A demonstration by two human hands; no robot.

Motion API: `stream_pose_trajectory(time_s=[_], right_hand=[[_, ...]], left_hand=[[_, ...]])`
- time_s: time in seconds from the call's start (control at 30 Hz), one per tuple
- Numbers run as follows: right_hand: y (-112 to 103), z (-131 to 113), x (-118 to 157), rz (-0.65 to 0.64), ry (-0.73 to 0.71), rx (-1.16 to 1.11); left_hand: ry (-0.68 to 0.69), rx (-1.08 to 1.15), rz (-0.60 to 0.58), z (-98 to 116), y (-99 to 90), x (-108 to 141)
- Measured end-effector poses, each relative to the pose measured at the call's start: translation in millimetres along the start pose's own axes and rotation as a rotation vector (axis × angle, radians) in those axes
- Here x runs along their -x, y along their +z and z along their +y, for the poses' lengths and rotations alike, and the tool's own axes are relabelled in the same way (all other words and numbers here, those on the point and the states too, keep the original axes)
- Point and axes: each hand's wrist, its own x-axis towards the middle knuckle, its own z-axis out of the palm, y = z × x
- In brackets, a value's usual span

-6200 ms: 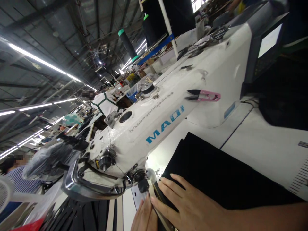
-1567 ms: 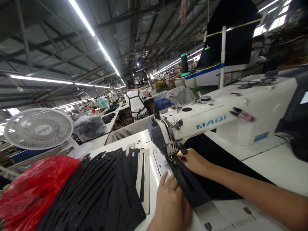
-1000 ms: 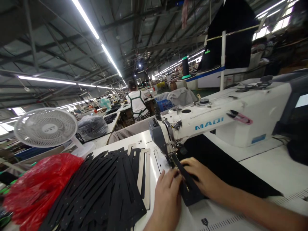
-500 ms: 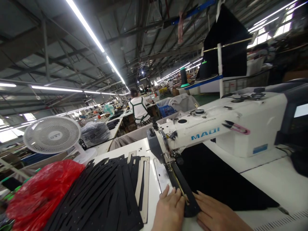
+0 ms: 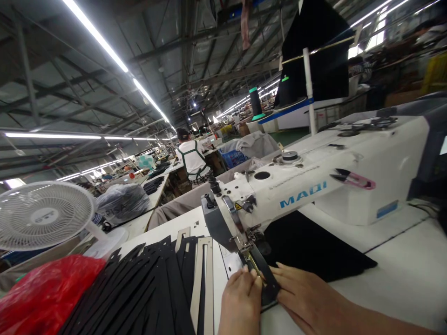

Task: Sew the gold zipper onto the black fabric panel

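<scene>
A black fabric piece with a gold-toothed zipper (image 5: 255, 267) lies under the presser foot of a white sewing machine (image 5: 300, 190). My left hand (image 5: 241, 300) is on the piece's left side, its fingers bent and pressed together at the zipper. Flat along the right edge, my right hand (image 5: 303, 293) has its fingers stretched out, touching the piece. The piece's near end shows between both hands. Behind the needle area and under the machine arm spreads a larger black fabric panel (image 5: 314, 246). What is under my left fingertips is hidden.
Left of the machine lie many black slotted strips (image 5: 139, 288) and a beige slotted frame (image 5: 208, 279). Further left are a red plastic bag (image 5: 52, 288) and a white fan (image 5: 45, 214). Pink-handled snips (image 5: 359, 179) rest on the machine. A person (image 5: 193, 158) stands beyond.
The zipper piece has moved further under the presser foot, with both hands following it forward. The large black panel reaches less far toward me. The camera view has shifted.
</scene>
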Motion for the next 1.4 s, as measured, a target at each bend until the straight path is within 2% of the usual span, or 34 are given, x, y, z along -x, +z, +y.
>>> stream_pose_trajectory(time_s=[0.13, 0.23, 0.3, 0.4, 0.5, 0.63, 0.8, 0.9, 1.07, 1.17, 1.27, 1.4], right_hand=[[5, 11, -9, -0.046, 0.008, -0.029], [6, 17, -13, -0.05, 0.009, -0.045], [7, 19, -14, -0.046, 0.015, -0.081], [5, 23, -11, 0.027, 0.1, -0.175], [2, 23, -8, 0.1, 0.16, -0.203], [2, 12, -4, 0.062, 0.084, -0.03], [10, -2, 2, 0.162, -0.012, 0.141], [14, -1, 5, 0.187, -0.019, 0.18], [16, 6, 5, 0.185, 0.004, 0.179], [12, 9, -1, 0.079, 0.039, 0.138], [7, 14, -12, -0.04, 0.08, 0.091], [4, 20, -21, -0.081, 0.101, 0.033]], left_hand=[[-0.033, -0.025, -0.048, -4, -1.1, -4], [-0.124, -0.01, -0.102, -5, -8.1, -8], [-0.22, 0.082, -0.133, -4, -16.9, -12], [-0.421, 0.246, -0.187, 1, -34.6, -23], [-0.496, 0.196, -0.244, 6, -49.2, -33], [-0.307, 0.039, -0.233, 12, -53.3, -28], [0.021, -0.042, -0.188, 15, -46.0, -14], [0.132, -0.082, -0.191, 13, -44.2, -16], [0.201, -0.079, -0.201, 6, -44.9, -25], [0.206, -0.069, -0.263, -1, -43.3, -29], [0.218, -0.072, -0.257, -9, -38.0, -31], [0.171, -0.102, -0.257, -18, -29.2, -29]])
